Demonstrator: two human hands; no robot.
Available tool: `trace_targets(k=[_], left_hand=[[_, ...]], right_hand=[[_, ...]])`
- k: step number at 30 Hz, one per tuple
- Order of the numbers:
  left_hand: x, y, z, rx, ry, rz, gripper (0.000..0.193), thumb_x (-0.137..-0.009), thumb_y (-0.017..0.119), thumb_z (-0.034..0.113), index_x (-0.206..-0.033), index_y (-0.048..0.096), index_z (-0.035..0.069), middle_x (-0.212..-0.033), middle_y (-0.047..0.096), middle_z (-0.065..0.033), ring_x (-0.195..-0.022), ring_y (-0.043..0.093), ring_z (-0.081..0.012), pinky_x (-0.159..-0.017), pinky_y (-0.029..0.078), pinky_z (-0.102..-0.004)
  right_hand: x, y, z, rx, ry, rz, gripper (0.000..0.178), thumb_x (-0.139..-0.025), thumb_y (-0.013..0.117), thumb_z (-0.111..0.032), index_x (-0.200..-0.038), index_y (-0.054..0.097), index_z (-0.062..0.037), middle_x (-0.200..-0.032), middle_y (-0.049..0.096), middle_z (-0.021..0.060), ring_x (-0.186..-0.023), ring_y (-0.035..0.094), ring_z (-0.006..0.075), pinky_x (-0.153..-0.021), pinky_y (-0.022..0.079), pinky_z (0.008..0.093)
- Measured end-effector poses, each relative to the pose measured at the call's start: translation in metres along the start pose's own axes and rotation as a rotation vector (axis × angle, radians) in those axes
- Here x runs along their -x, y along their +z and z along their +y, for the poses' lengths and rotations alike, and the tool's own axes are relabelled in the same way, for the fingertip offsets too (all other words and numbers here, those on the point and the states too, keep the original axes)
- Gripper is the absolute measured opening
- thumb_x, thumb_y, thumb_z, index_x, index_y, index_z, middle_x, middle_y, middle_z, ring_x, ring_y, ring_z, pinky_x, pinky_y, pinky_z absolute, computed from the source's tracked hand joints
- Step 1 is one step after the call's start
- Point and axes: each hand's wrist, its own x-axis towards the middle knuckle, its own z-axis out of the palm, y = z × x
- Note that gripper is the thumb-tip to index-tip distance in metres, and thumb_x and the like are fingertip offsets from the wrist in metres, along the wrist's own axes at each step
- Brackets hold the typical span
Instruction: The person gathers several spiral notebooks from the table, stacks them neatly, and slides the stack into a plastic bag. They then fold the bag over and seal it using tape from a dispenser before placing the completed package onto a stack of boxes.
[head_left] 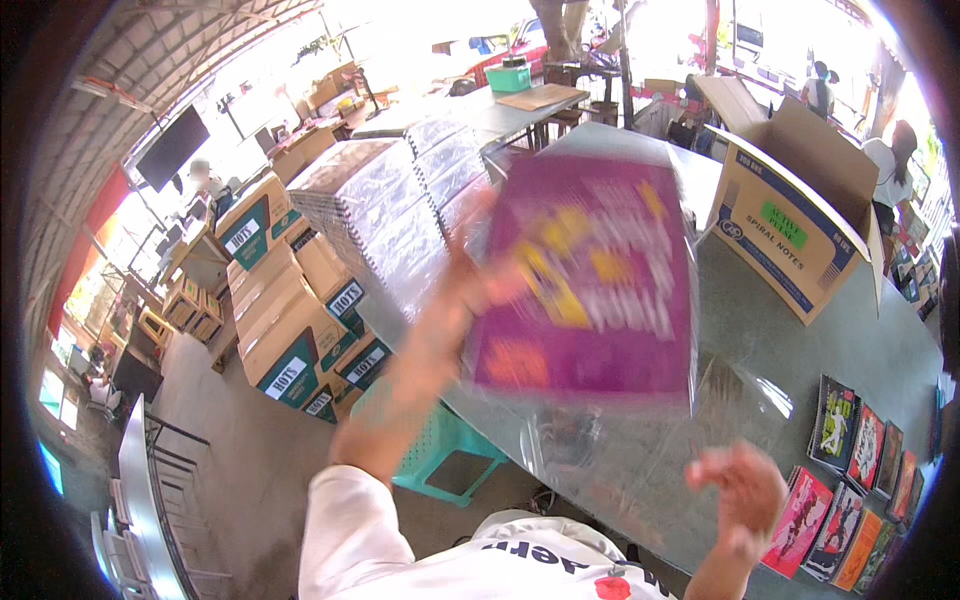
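Observation:
A purple-covered notebook (pixel 600 270) in clear plastic is up above the table, blurred by motion. Its cover has yellow and white printing. My left hand (pixel 488 275) grips it by its left edge, with the fingers smeared. My right hand (pixel 740 490) hovers over the near right part of the table with loosely bent fingers and nothing visible in it. Clear plastic film (pixel 740 400) lies on the grey table (pixel 800 350) between the notebook and my right hand. Spiral notebooks with colourful covers (pixel 835 510) are laid out in rows beside my right hand.
An open cardboard carton (pixel 790 240) stands at the table's far right. Tall stacks of plastic-wrapped spiral notebooks (pixel 370 210) rise at the left. Sealed cartons (pixel 280 320) are piled on the floor beyond a turquoise stool (pixel 450 455). Several people are in the background.

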Motion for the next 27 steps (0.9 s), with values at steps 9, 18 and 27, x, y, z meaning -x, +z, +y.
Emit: trace_targets(k=[9, 18, 27], left_hand=[[-0.275, -0.202, 0.142, 0.078, 0.571, 0.365, 0.085, -0.075, 0.069, 0.01, -0.129, 0.008, 0.034, -0.081, 0.057, -0.0049, -0.065, 0.059, -0.0166, -0.048, 0.049, -0.032], [-0.35, -0.26, 0.037, -0.079, 0.339, 0.496, 0.025, -0.077, 0.06, 0.03, -0.088, 0.057, 0.008, -0.074, 0.061, -0.006, -0.057, 0.055, -0.02, -0.049, 0.046, -0.0397], [-0.312, -0.275, 0.142, -1.912, 0.977, 1.373, 0.056, -0.082, 0.05, 0.057, -0.12, 0.054, 0.016, -0.1, 0.062, -0.0134, -0.1, 0.056, -0.0317, -0.079, 0.046, -0.0476]], right_hand=[[-0.042, 0.089, -0.044, 0.002, -0.708, -0.566, 0.023, -0.09, 0.044, -0.025, -0.106, 0.055, -0.0118, -0.087, 0.057, 0.0043, -0.066, 0.059, 0.0224, -0.053, 0.046, 0.0311], [-0.063, 0.095, -0.025, 0.327, -0.891, -0.472, 0.026, -0.095, 0.033, -0.028, -0.099, 0.052, -0.0103, -0.093, 0.055, 0.0012, -0.069, 0.06, 0.0204, -0.057, 0.047, 0.0328], [0.006, 0.072, -0.057, 0.78, -1.35, -0.147, 0.008, -0.089, 0.048, -0.02, -0.088, 0.051, -0.012, -0.091, 0.049, -0.0003, -0.064, 0.059, 0.019, -0.057, 0.048, 0.0331]])
